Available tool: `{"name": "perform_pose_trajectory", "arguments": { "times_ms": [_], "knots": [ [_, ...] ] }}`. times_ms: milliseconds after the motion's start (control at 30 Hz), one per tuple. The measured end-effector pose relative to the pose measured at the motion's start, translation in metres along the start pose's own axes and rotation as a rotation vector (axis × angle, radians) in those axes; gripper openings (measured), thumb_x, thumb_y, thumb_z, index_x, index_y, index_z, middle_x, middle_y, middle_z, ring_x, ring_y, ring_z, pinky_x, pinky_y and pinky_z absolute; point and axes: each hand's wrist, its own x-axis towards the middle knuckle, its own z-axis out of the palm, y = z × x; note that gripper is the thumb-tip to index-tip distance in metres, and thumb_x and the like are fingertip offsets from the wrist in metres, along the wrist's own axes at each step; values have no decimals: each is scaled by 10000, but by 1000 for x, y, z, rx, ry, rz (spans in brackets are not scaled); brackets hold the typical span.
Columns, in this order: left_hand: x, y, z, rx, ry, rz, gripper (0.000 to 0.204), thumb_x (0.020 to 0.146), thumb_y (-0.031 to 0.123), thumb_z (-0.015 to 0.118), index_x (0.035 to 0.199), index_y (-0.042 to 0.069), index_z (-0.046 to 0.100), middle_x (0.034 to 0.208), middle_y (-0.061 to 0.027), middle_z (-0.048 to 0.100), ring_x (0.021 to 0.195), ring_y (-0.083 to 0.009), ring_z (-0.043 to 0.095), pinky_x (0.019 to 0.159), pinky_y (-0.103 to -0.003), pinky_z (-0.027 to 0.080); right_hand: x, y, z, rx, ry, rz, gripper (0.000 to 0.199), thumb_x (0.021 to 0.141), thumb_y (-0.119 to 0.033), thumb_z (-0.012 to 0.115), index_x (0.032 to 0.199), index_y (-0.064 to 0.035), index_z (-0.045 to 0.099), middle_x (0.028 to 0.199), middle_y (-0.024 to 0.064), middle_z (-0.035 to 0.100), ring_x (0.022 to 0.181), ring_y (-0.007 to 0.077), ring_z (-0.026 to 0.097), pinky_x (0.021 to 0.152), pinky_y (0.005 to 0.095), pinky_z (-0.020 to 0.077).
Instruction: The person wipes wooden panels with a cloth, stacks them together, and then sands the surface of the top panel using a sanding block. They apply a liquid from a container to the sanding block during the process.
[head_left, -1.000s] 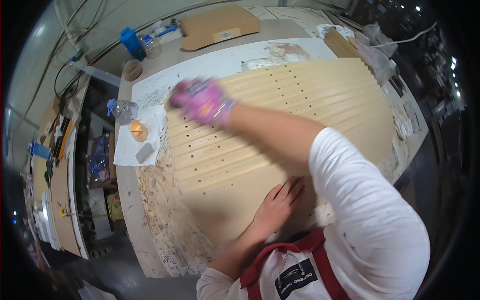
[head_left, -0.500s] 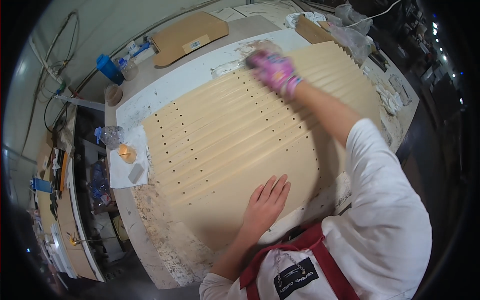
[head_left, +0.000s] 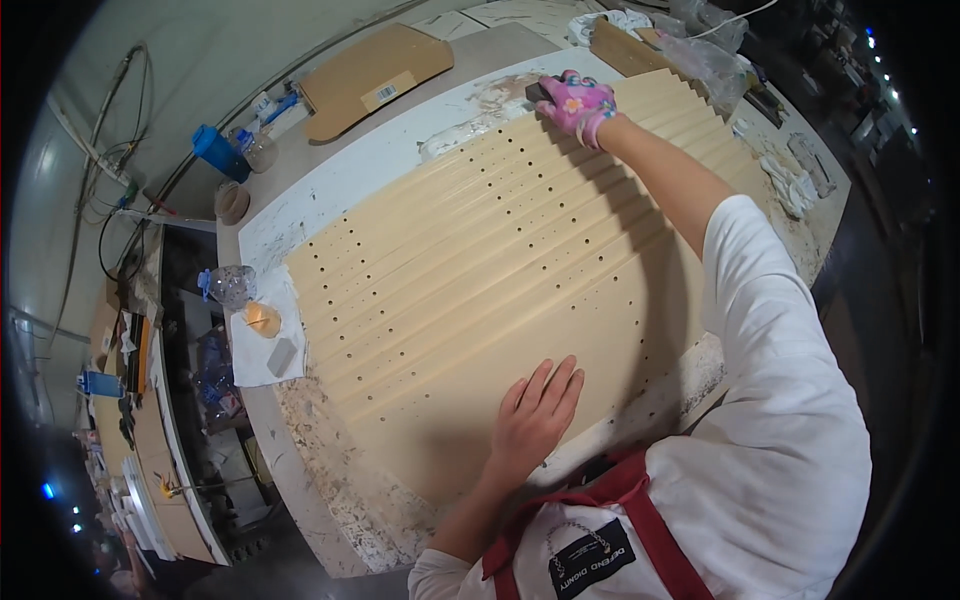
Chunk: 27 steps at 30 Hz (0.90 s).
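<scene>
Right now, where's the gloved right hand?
In the head view, the right hand is at the far right end of the ribbed panel, pressing a dark block; the bare left hand lies flat near its near edge.

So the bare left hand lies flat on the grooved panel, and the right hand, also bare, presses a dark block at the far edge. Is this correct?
Not quite. In the head view the right hand wears a pink flowered glove. The rest holds: the bare left hand lies flat on the grooved panel, and the right presses a dark block at the far edge.

Panel [head_left: 480, 280] on workbench [head_left: 330, 200], bottle [head_left: 215, 152] behind-left.
</scene>
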Motion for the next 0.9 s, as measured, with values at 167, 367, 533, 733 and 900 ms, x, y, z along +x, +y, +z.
{"name": "perform_pose_trajectory", "arguments": {
  "times_ms": [167, 367, 533, 733, 900],
  "knots": [
    [-3, 1, 5, 1, -29, -56, 329, 878, 259, 564, 1203, 224, 602, 1337, 50, 544, 1224, -143, 480, 974, -342, 357, -54, -168, -6, 601, 216, -848, 365, 831, -324, 603, 1155, -155, 608, 1059, 100, 642, 1045, 289, 593, 853, 408, 494],
    [-3, 5, 5, 55, -2, -42, 363, 876, 277, 575, 1236, 230, 581, 1349, 20, 528, 1243, -190, 460, 1024, -367, 310, 0, -9, 25, 232, 272, -197, 287, 815, -340, 559, 996, -136, 647, 927, 124, 660, 848, 303, 647, 727, 448, 514],
    [-5, 6, 15, 119, -1, -75, 387, 846, 288, 603, 1229, 242, 590, 1334, 14, 529, 1240, -202, 463, 1015, -384, 321, -117, -74, -54, 599, 158, -643, 317, 803, -325, 583, 1064, -148, 620, 991, 105, 638, 906, 289, 635, 722, 455, 505],
    [-6, 11, 9, 163, -51, -68, 393, 832, 272, 605, 1218, 200, 617, 1381, -26, 500, 1265, -250, 436, 1049, -414, 299, -156, 57, -18, 328, 101, -325, 422, 847, -358, 565, 1245, -217, 559, 1241, 43, 593, 1111, 238, 571, 884, 437, 468],
    [1, 14, 9, 124, -81, -74, 413, 817, 237, 595, 1226, 181, 606, 1381, -43, 499, 1289, -272, 417, 1067, -433, 286, -153, 322, -8, 44, 0, 569, 590, 885, -497, 488, 1389, -195, 444, 1371, 177, 487, 1215, 368, 511, 998, 443, 418]
  ]
}}
